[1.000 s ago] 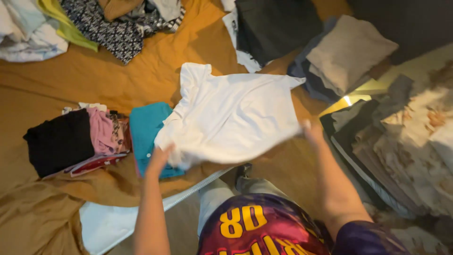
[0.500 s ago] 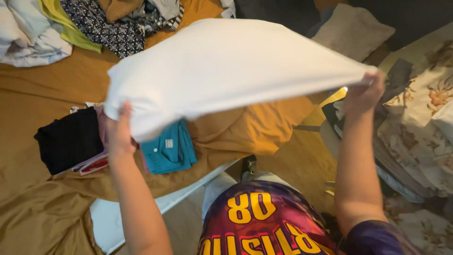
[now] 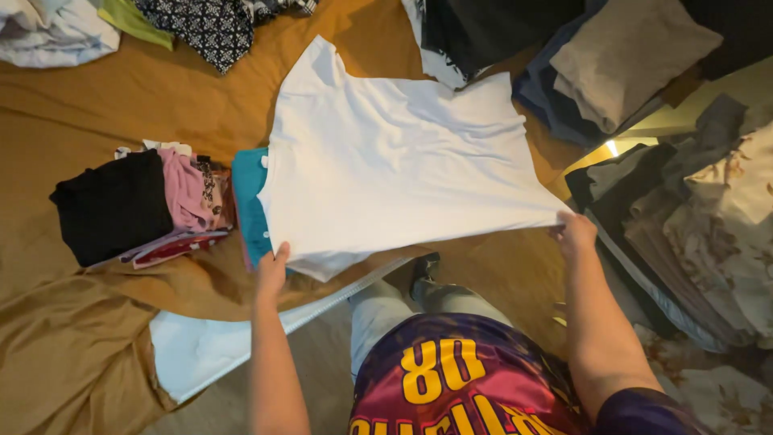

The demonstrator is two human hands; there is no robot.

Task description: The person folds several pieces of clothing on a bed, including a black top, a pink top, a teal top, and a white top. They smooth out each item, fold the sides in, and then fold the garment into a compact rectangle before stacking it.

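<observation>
We stand over a bed spread with a mustard-brown sheet, the biggest thing in view, and on it we are laying out a white T-shirt, which lies spread across the middle of the sheet with its far end flat and its near hem lifted a little. Our left hand is closed on the near left corner of the hem and our right hand pinches the near right corner, so both grips are shut on the cloth. To do this well, we judge, the hem should be kept taut and level between the two hands, so the body settles without creases and the sleeves lie out flat and even. To the right lies a heap of grey and dark garments beside flowered bedding; at the left a folded stack of black, pink and red pieces sits just beside a teal folded shirt, which the white shirt partly covers. We see no packages or signs; the only marking is large yellow figures on the maroon jersey we wear.
</observation>
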